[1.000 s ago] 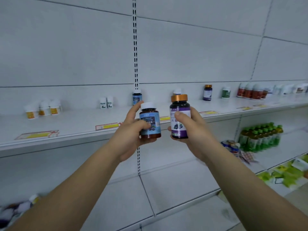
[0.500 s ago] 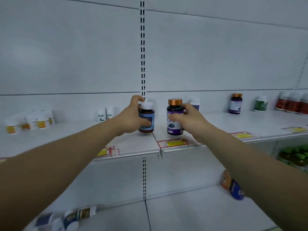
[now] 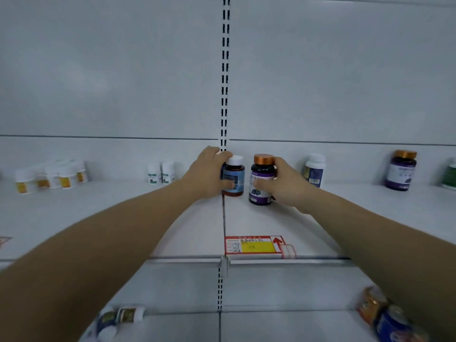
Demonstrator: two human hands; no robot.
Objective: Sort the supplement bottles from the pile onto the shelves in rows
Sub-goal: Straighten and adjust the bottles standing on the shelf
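Observation:
My left hand (image 3: 207,172) grips a brown bottle with a white cap and blue label (image 3: 234,175), standing on the white shelf (image 3: 123,218) close to the back wall. My right hand (image 3: 286,186) grips a dark bottle with a copper cap and purple label (image 3: 261,180), upright on the same shelf just right of the first. The two bottles stand side by side, a small gap between them. My fingers hide part of each label.
A white-capped bottle (image 3: 314,170) stands right of my right hand, and another purple-label bottle (image 3: 401,170) farther right. Small white bottles (image 3: 160,172) and orange-label ones (image 3: 51,177) sit at left. A price tag (image 3: 255,245) lies at the shelf front. Loose bottles (image 3: 121,317) lie below.
Both hands carried the bottles from in front of the shelf forward and down onto it, toward the back wall. The camera moved closer to the shelf.

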